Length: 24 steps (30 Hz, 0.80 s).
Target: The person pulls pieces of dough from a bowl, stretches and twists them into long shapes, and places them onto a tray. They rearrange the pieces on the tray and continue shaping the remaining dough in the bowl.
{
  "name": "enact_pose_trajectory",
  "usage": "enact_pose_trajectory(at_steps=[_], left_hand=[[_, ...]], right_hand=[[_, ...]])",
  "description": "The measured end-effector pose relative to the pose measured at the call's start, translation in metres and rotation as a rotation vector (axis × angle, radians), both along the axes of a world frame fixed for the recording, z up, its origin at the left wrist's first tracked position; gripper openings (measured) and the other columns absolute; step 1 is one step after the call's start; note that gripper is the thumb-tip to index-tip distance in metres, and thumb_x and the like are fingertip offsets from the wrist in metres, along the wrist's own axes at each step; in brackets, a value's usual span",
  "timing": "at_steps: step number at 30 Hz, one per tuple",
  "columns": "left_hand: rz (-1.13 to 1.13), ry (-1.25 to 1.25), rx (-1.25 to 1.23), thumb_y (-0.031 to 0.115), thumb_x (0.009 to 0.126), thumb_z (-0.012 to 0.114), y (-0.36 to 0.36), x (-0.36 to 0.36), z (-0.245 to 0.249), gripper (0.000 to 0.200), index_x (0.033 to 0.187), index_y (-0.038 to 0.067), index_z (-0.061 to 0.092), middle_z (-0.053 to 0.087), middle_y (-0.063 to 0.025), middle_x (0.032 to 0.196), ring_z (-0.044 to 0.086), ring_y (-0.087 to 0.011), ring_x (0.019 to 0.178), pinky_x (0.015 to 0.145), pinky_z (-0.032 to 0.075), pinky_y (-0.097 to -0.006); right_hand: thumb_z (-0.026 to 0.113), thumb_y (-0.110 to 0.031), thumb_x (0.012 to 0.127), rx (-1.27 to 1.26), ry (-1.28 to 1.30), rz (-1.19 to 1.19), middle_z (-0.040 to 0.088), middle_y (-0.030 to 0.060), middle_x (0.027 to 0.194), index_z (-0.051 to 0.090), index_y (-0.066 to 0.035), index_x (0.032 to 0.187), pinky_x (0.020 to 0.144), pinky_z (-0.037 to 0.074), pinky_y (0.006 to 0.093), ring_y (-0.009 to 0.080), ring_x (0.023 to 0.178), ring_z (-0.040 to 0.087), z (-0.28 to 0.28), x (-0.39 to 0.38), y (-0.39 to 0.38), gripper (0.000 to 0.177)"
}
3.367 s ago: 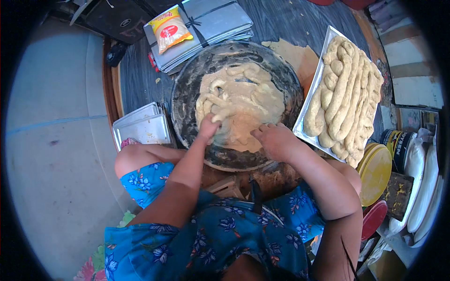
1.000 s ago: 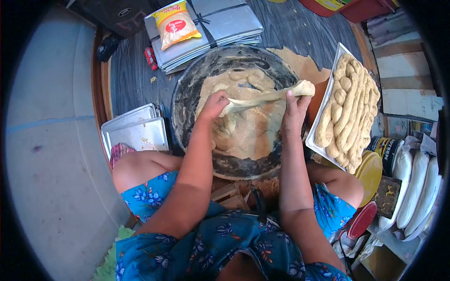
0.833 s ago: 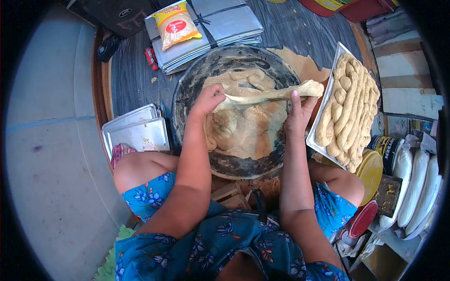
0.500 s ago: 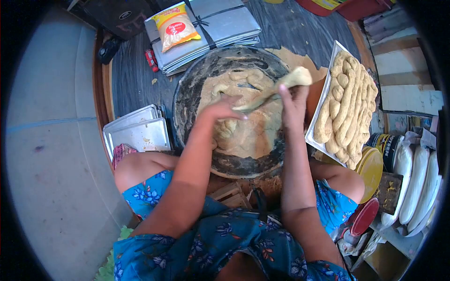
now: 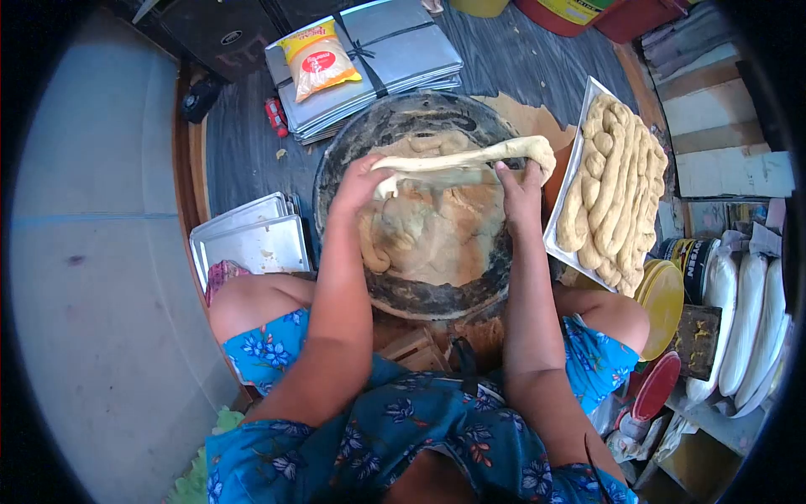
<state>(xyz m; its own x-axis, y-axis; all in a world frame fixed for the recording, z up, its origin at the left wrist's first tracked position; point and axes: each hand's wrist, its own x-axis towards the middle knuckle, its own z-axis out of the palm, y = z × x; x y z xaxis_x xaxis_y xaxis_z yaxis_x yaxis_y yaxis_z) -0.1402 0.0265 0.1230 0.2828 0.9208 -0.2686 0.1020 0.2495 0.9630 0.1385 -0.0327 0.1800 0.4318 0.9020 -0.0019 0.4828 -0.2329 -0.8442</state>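
Note:
A long pale strip of dough [image 5: 453, 160] stretches level between my hands, above a round dark basin [image 5: 437, 304] whose middle is coated with tan crumbs or flour. My left hand [image 5: 361, 181] is closed on the strip's left end, with a short piece hanging below. The thicker right end drapes over my right hand [image 5: 522, 191], whose fingers are wrapped round it and partly hidden. More dough pieces [image 5: 375, 254] lie in the basin at its left side. To the right, a tray [image 5: 561, 202] holds several long, twisted, crumb-coated dough pieces [image 5: 620, 189].
A stack of metal trays [image 5: 403, 42] tied with black cord stands behind the basin, with a yellow-topped bag [image 5: 319, 67] on it. More metal trays [image 5: 256, 245] lean at the left. Yellow lids [image 5: 662, 309] and long white plastic-wrapped packs [image 5: 745, 328] are at the right.
My left hand has moved left and up and now grips the dough's end. The strip, slanted and sagging before, is now drawn out nearly level. My right hand has hardly moved.

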Motion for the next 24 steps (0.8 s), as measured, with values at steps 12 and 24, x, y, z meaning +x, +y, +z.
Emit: enact_pose_trajectory(at_steps=[12, 24], left_hand=[[-0.141, 0.217, 0.439, 0.010, 0.075, 0.067, -0.001, -0.034, 0.052, 0.037, 0.110, 0.003, 0.062, 0.065, -0.0081, 0.102, 0.059, -0.0179, 0.091, 0.082, 0.045, -0.0305], [-0.372, 1.102, 0.240, 0.042, 0.084, 0.058, -0.163, 0.065, -0.147, 0.052, 0.126, 0.011, 0.051, 0.029, -0.0147, 0.143, 0.020, -0.0361, 0.134, 0.108, 0.016, -0.0515]], right_hand=[[0.065, -0.032, 0.081, 0.140, -0.205, 0.065, 0.055, 0.0207, 0.102, 0.055, -0.001, 0.112, 0.090, 0.037, 0.0438, 0.0365, 0.097, 0.051, -0.011, 0.001, -0.005, 0.045], [0.063, -0.019, 0.074, -0.658, -0.166, 0.068, 0.058, 0.0247, 0.103, 0.055, 0.005, 0.097, 0.085, 0.045, 0.0426, 0.0398, 0.098, 0.056, -0.190, -0.001, -0.130, 0.034]])
